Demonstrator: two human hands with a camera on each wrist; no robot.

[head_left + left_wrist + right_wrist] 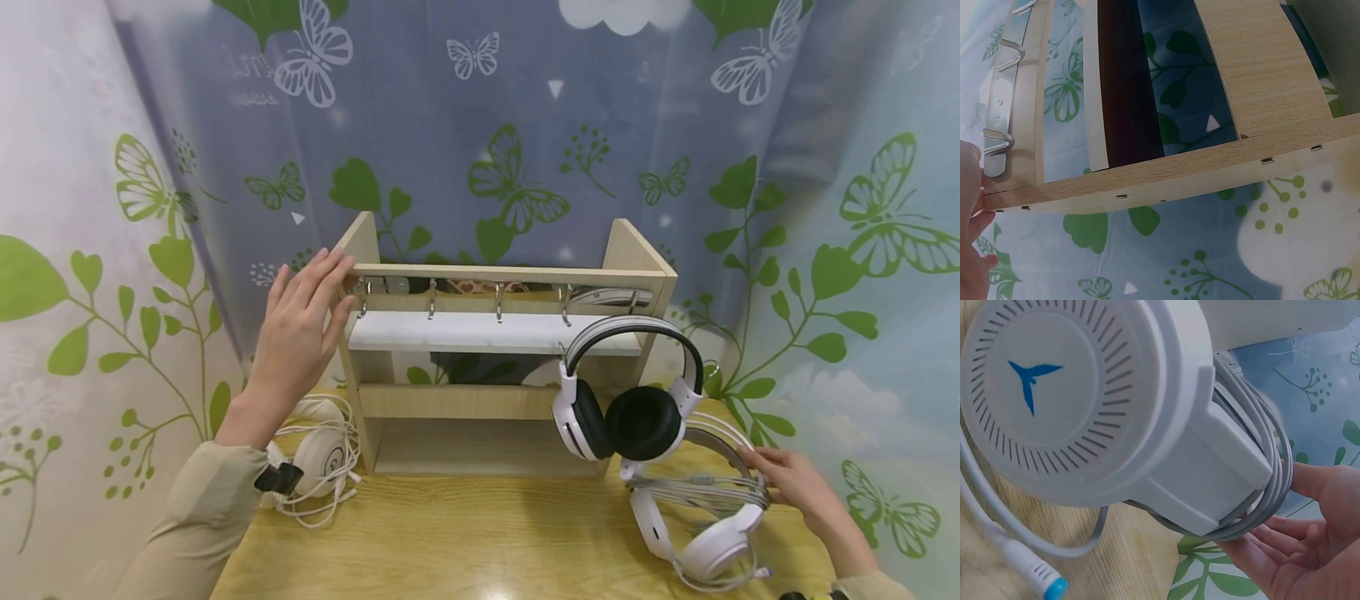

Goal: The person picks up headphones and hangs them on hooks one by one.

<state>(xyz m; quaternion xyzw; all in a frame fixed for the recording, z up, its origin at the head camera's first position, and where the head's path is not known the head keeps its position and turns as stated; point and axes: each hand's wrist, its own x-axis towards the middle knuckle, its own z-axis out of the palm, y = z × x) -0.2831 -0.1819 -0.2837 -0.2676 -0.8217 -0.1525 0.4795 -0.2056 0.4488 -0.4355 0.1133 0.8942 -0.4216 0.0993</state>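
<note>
My left hand (296, 329) rests on the top left corner of a small wooden shelf (517, 273), its fingers laid out over the edge. In the left wrist view, part of that hand (974, 231) touches the shelf's side near a metal hook (999, 141). At the right, my right hand (798, 487) grips a white headset (716, 552) by its headband, over the table. Grey cable (1282, 481) is wound round the headband beside the fingers. A second headset (645, 425), with black ear pads, hangs at the shelf's right front; its support is hidden.
Several metal hooks (498, 302) line the shelf's upper rail. Another white headset (322, 458), wrapped in its cable, lies on the wooden table (450, 533) left of the shelf. A patterned curtain (420, 125) encloses the back and sides.
</note>
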